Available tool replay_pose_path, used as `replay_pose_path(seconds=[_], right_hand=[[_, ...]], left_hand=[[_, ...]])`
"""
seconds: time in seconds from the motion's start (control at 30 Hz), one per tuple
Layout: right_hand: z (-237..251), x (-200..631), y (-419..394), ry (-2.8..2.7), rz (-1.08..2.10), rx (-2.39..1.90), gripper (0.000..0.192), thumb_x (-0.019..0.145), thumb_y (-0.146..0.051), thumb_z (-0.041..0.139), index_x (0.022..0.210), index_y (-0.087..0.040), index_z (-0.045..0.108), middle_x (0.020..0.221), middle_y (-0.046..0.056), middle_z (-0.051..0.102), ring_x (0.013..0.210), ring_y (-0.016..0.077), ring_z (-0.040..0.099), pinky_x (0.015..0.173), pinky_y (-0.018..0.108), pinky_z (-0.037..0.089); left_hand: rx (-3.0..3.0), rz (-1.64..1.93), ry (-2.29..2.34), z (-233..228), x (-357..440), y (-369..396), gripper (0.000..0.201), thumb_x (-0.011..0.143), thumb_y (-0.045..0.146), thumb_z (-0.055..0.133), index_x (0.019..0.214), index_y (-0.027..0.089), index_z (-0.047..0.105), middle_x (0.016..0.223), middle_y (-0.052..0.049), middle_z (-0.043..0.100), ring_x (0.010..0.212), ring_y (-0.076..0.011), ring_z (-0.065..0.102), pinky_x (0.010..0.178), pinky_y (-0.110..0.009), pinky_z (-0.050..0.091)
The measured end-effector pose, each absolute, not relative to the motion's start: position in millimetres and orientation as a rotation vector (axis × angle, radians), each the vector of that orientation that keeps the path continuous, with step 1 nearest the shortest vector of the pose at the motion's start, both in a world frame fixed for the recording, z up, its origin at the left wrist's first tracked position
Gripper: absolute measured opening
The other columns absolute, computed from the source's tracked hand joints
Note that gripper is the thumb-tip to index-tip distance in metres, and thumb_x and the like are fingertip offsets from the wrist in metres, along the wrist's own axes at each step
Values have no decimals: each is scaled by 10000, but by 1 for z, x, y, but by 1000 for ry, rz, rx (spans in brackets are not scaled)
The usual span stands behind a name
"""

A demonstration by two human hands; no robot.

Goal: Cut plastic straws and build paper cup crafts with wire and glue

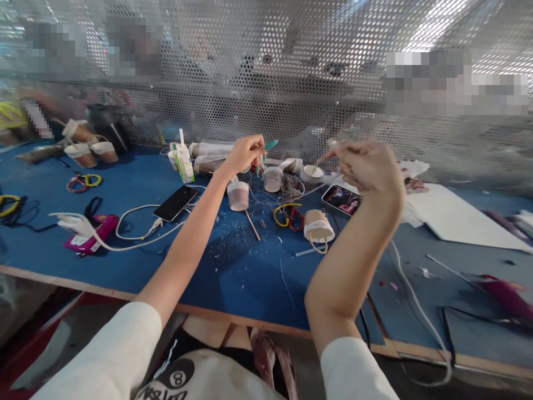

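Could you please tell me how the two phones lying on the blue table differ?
The left phone has a dark, blank screen; the right phone has a lit screen with a colourful picture. The left phone has a white cable running to its end; no cable shows at the right phone. Both lie flat, screens up, on the blue table.

Blue counter [233,278] is pretty cluttered: black phone [175,203] and white cable [133,222] below-left of the left grip [245,154], a second phone [342,199] right under the right grip [366,166].
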State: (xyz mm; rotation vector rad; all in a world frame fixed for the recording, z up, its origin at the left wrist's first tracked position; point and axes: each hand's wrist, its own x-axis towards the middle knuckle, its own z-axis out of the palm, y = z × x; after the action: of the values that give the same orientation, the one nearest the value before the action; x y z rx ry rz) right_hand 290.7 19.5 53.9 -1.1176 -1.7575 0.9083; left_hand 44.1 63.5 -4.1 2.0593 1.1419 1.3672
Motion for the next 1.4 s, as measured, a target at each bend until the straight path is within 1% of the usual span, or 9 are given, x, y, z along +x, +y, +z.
replay_pose_path(seconds=[0.1,0.17,0.27,0.53,0.73,0.9,1.1,1.27,1.4], right_hand=[[57,275,17,-1839,1068,-1163,317,877,-389,559,671,-148,577,321,-109,306,246,17,182,270,163,131],[59,263,15,-1896,1205,-1160,317,894,-372,540,669,-150,564,312,-115,296,245,13,163,259,154,124],[57,251,12,-1967,1335,-1139,334,916,-369,501,671,-148,553,309,-113,299,253,14,165,261,143,135],[39,242,-1,-1978,1229,-1424,318,926,-270,482,626,-167,512,325,-108,297,259,18,168,297,177,113],[21,236,-17,-2208,1066,-1474,354,935,-262,450,605,-159,529,327,-97,286,277,23,202,329,185,138],[14,219,-33,-2375,1121,-1428,317,923,-325,466,676,-159,575,342,-103,275,294,31,186,353,197,153],[-8,208,-33,-2458,705,-1427,372,888,-362,477,589,-158,566,347,-75,316,329,50,267,429,227,227],[-34,211,-31,-2432,508,-1542,393,874,-334,464,527,-166,542,374,-32,420,367,91,396,495,245,317],[-55,209,-35,-2351,506,-1487,382,888,-311,450,536,-174,510,389,-26,451,409,109,466,526,230,354]], left_hand=[[2136,1325,1193,9,41,52,302,896,360,500,711,135,577,584,-3,603,603,-97,586,696,-240,469],[2120,1309,1066,14,41,45,265,855,346,572,989,119,590,979,-85,673,958,-159,615,840,-275,469],[2108,1210,838,15,48,36,587,758,238,691,1281,152,438,1373,-117,482,1274,-214,440,957,-308,438],[1790,998,793,-19,49,-2,143,814,224,611,743,99,605,626,-13,652,545,-82,603,615,-230,497],[1598,1156,870,-70,25,-29,255,769,262,661,956,137,540,764,-19,634,682,-101,621,660,-250,513],[1659,1246,888,-103,25,-29,703,544,138,808,1157,173,466,1188,-128,565,1088,-199,555,865,-312,474],[1474,1105,709,-113,30,-39,307,726,185,687,986,113,539,639,-7,652,608,-131,651,682,-292,523],[1315,1127,677,-119,17,-60,570,669,225,760,1154,165,467,687,17,693,514,-131,653,580,-266,529],[1185,932,703,-128,6,-70,417,518,312,854,789,105,614,643,-14,693,529,-119,652,590,-242,532]])
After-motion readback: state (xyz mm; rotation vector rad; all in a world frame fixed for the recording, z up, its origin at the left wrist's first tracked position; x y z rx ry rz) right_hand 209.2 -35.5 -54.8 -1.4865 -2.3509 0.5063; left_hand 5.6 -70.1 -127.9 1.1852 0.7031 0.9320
